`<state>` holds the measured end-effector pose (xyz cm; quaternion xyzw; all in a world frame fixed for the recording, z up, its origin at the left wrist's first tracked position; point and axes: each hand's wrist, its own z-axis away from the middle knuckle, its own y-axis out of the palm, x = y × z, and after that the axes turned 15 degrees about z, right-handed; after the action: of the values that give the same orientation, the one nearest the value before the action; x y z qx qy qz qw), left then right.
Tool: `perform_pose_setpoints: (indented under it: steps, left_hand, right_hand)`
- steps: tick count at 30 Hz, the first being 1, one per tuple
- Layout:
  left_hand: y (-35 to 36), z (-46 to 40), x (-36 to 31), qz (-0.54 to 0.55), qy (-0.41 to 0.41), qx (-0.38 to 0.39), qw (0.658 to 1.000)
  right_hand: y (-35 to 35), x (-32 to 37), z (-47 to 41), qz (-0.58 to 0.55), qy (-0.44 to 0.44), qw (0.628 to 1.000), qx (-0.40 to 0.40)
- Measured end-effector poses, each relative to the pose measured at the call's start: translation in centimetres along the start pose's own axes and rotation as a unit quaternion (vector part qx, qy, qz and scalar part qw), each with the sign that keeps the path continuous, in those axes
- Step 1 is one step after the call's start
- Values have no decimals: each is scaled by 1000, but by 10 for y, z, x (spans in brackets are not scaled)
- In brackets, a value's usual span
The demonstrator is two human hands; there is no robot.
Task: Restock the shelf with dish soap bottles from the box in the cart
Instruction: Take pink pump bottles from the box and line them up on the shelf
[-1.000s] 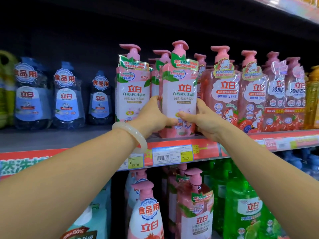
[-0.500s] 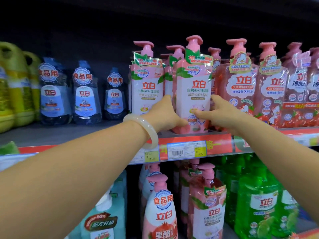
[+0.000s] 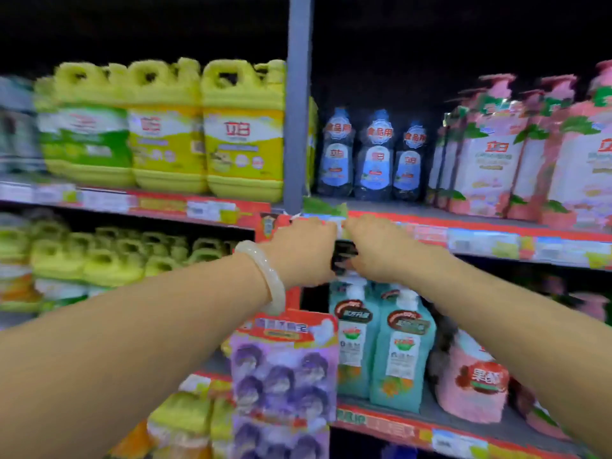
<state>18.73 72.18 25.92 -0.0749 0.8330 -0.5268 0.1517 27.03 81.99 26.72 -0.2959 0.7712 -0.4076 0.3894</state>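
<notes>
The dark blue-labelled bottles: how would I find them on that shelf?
Find the grey upright post dividing the shelving. Just right of it, on the upper shelf, stand three small dark bottles with blue labels. They are shorter and darker than the pink pump bottles beside them.

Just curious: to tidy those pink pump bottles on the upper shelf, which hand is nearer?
Probably the right hand: it sits on the side of the pink pump bottles. The left hand, beside it at the shelf edge, would cross over.
</notes>
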Motion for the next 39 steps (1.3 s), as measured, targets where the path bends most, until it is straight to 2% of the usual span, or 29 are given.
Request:
perform_pose_setpoints:
  steps: [4, 8, 13, 18, 22, 28, 34, 39]
  left_hand:
    - [-19, 122, 105, -85, -112, 28, 990]
    - [-34, 255, 198, -137, -216, 72, 964]
    - [-51, 407, 270, -113, -377, 104, 914]
    - [-58, 514, 332, -100, -472, 107, 869]
    - [-71, 557, 379, -94, -521, 115, 841]
    - [-99, 589, 480, -86, -569, 137, 806]
    - [-123, 582, 584, -92, -564, 132, 810]
    - [-100, 575, 667, -82, -535, 183, 821]
  right_hand:
    - [-11, 156, -4, -15, -129, 991, 16]
    - [-22, 310, 15, -41, -233, 971, 27]
    - [-29, 465, 54, -73, -359, 928, 59]
    - [-32, 587, 75, -82, -445, 887, 88]
    - [-36, 668, 65, -77, -492, 862, 101]
    - [-34, 780, 5, -86, -502, 853, 110]
    - [-27, 847, -72, -104, -481, 860, 136]
    - [5, 891, -111, -90, -467, 863, 170]
